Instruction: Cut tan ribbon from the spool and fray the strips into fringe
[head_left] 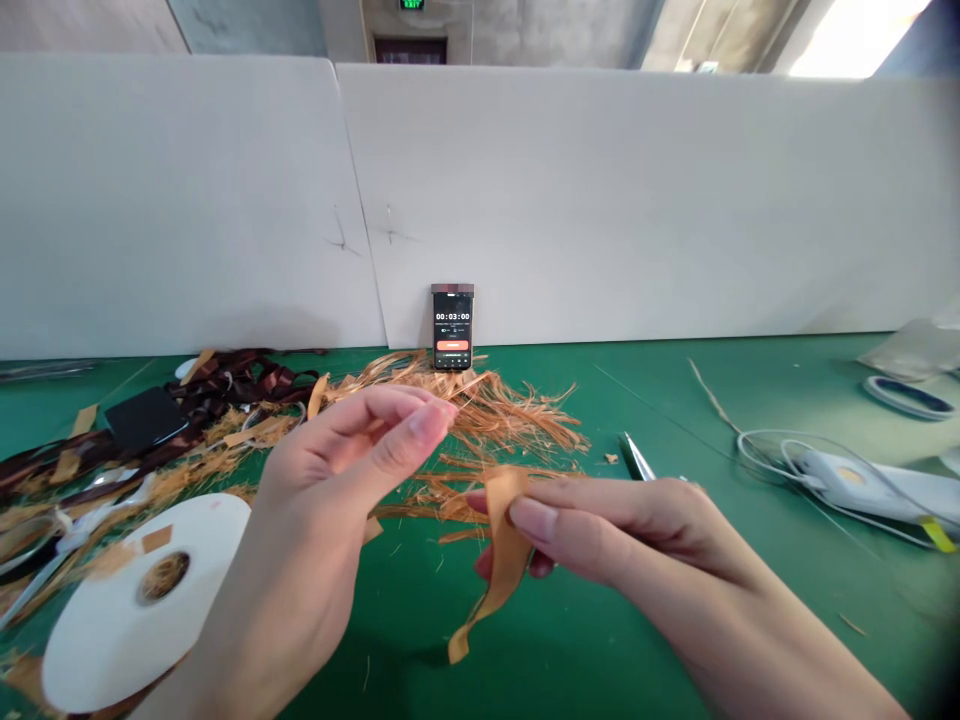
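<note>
— What's in front of you?
— A green work mat; on it a heap of frayed orange fibres, a partly hidden white ribbon spool, and scissor blades half behind my fingers
— Your hands?
— My right hand pinches an orange ribbon strip; my left hand is pinched narrow, but I can't tell whether it holds a fibre

The left hand and right hand hover apart, fingers pinched.

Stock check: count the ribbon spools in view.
1: a white ribbon spool at lower left, beside the left hand. Others may lie hidden under the ribbon at left.
</note>
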